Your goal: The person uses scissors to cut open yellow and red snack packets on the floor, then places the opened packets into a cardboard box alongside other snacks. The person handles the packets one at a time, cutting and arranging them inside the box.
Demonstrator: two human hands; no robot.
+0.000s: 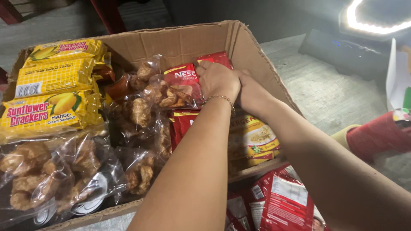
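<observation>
Pressing left hand [218, 79], right hand [252, 94] onto red sachets [185, 77] in cardboard box [180, 42].

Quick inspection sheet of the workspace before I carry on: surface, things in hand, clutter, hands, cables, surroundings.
Surface: grey floor, the cardboard box on it.
Things in hand: red sachet packs standing at the box's far side.
Clutter: yellow cracker packs, clear bags of fried snacks, a yellow pouch in the box; more red packs outside it.
Hands: left hand and right hand together on the red sachet packs; whether they grip them is unclear.
Cables: nothing seen.
Surroundings: lit ring lamp, dark room.
</observation>
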